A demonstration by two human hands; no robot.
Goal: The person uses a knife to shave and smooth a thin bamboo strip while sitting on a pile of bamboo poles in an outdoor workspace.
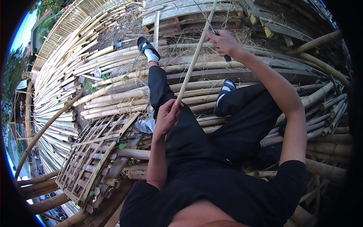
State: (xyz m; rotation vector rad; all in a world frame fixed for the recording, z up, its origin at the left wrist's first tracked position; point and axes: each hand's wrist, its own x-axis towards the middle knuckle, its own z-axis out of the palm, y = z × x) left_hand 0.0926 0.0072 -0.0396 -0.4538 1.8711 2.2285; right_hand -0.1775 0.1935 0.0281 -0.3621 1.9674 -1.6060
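A long pale bamboo strip [192, 66] slants up and away in front of me, over my outstretched leg. Its near end is pinched between the thumb and fingers of my left hand [167, 116], just above my thigh. My right hand [225, 44], farther out and to the right, is wrapped round the black handle of a long-bladed knife [227, 58]. The thin blade points up and to the left, crossing close to the strip; I cannot tell whether the edge touches it. The far end of the strip runs out of the picture.
I sit among bamboo poles [113, 102] stacked in layers. A slatted bamboo panel [89, 162] lies at left. Wooden pallets [189, 17] stand at the far side, with straw and shavings [245, 36] before them. More poles [327, 168] lie close on the right.
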